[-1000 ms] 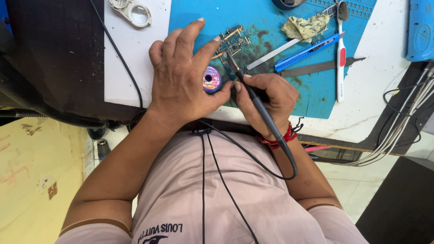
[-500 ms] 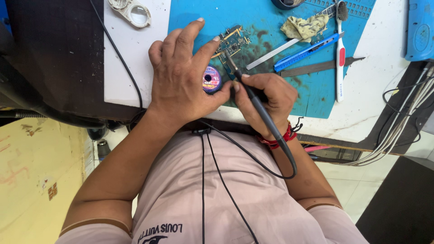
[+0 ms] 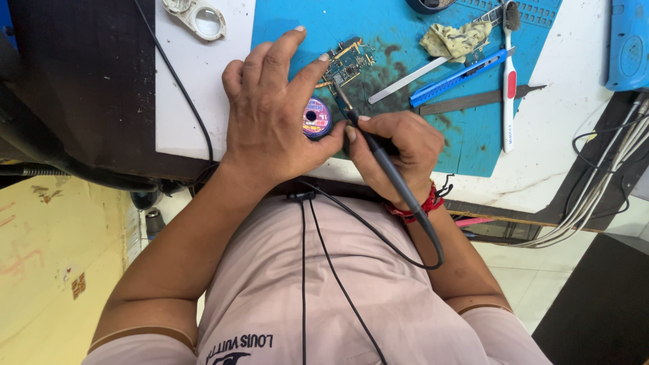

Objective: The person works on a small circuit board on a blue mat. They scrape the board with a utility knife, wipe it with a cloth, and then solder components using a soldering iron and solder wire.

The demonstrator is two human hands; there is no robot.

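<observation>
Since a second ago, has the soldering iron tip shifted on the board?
No. The soldering iron tip sits at the same edge of the small circuit board, beside the solder-wick spool.

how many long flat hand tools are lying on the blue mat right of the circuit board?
3: a silver strip nearest the circuit board, a blue utility knife beside it, a dark flat blade below. The cloth may hide others.
</observation>
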